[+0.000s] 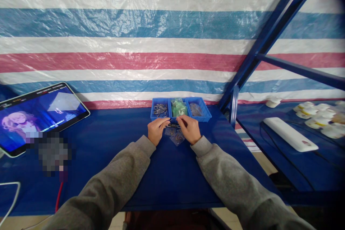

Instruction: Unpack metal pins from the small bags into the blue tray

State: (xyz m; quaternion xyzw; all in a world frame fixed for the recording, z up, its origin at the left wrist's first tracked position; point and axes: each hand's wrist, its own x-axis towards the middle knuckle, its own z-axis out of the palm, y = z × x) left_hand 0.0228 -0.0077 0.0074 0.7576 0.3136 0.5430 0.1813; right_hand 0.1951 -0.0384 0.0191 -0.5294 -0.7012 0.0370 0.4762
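My left hand (155,131) and my right hand (191,129) meet just in front of three small blue bins, both with fingertips pinched together. Small dark, thin pieces show between them, too tiny to name, and what each hand grips is hidden. Under and between the hands, small clear plastic bags (177,138) with brass-coloured pieces inside lie on the table. Metal screw-like pieces (160,109) fill the left bin (152,114). Green and clear plastic packets (179,107) lie in the middle bin, and clear plastic bags (196,109) in the right bin (207,115).
A tablet (40,115) leans at the left of the blue table (167,183), beside a blurred-out patch and a red cable (58,197). A blue metal frame (242,68) rises at the right. Beyond it, another surface holds a white oblong device (289,133) and several white round pieces (320,115).
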